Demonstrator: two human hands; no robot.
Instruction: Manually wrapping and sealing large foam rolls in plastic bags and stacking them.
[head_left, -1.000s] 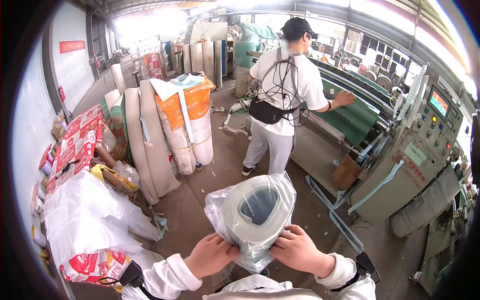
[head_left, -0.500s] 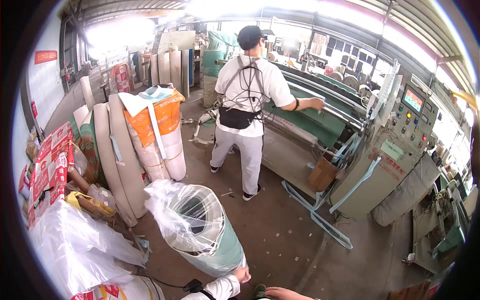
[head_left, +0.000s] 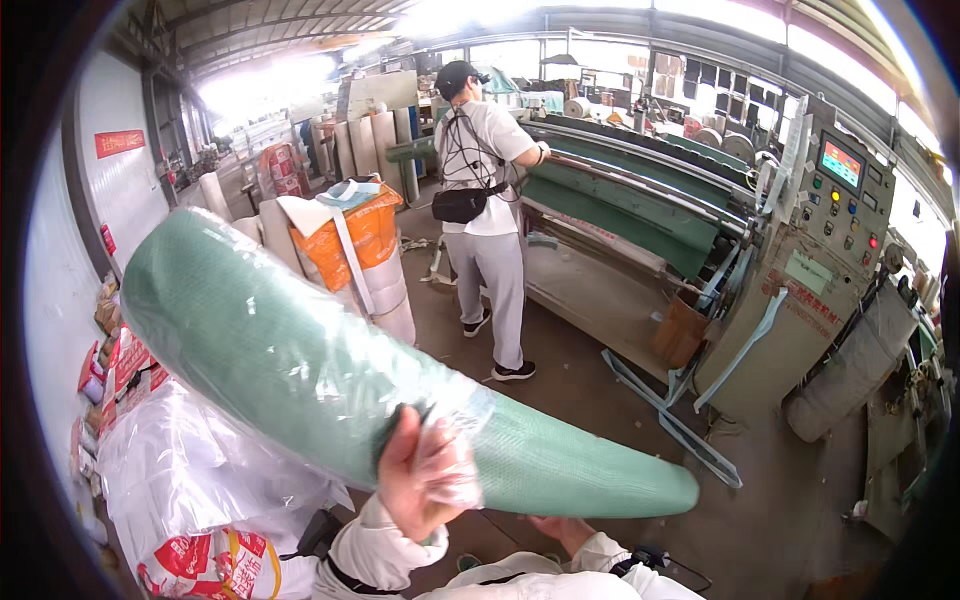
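A long green roll of sheet material (head_left: 590, 460) lies slantwise in the air before me, its thick end up at the left and its other end low at the right. A clear plastic bag (head_left: 300, 330) covers the upper left part. My left hand (head_left: 425, 475) is closed on the bag's bunched edge, against the roll's near side. Beneath the bare right part, my right hand (head_left: 562, 530) supports the roll from below; its fingertips are hidden behind the roll.
A co-worker (head_left: 480, 200) stands ahead at a long roller machine (head_left: 640, 210) with a control panel (head_left: 840, 190). Wrapped rolls (head_left: 350, 250) stand at the left, near white plastic sheeting (head_left: 210, 460). Light-blue strips (head_left: 690, 440) and a cardboard box (head_left: 682, 330) lie by the machine.
The roll, upright on the floor before, is now raised and tipped with its top to the left. My left hand has moved up onto the bag. The co-worker has shifted slightly left.
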